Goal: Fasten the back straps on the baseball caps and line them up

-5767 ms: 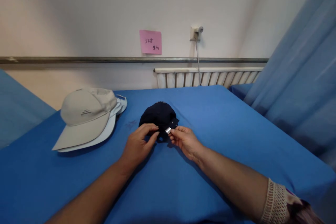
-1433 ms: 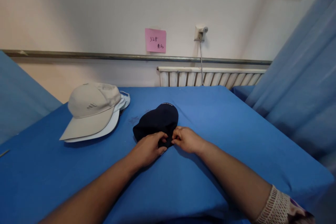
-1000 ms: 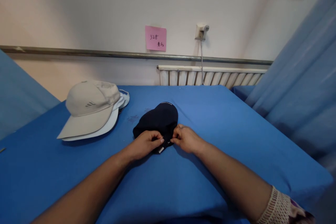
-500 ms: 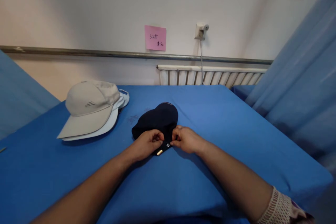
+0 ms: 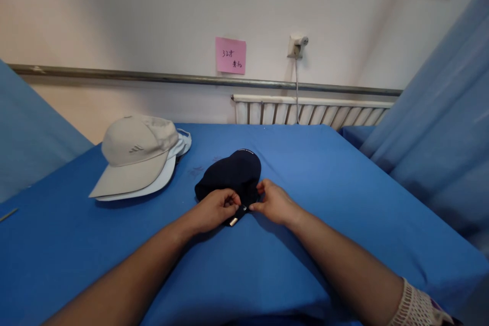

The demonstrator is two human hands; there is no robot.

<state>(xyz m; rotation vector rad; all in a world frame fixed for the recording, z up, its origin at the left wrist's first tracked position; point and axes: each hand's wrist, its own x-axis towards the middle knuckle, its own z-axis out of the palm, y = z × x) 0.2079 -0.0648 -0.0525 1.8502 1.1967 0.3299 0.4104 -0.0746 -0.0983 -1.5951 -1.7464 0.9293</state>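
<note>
A dark navy cap (image 5: 229,173) lies on the blue-covered table (image 5: 305,163) with its strap end towards me. On the strap are a small round metal piece (image 5: 244,208) and a gold-coloured metal piece (image 5: 233,222). My left hand (image 5: 219,209) is closed in a pinch on the strap, left of the round piece. Across from it, my right hand (image 5: 273,202) has thumb and fingers apart. Its thumb tip is at the strap's right edge, and its fingertips are by the cap's side.
To the left sits a stack of caps, a beige cap (image 5: 133,158) on top of a pale one (image 5: 148,191). A thin stick-like thing (image 5: 8,215) lies at the far left. Behind the table are a radiator (image 5: 282,112) and a metal rail (image 5: 183,79). Blue curtains (image 5: 439,132) flank both sides.
My right hand's fingers have spread from their closed grip at the strap. The left hand keeps its pinch. The whole view has shifted slightly.
</note>
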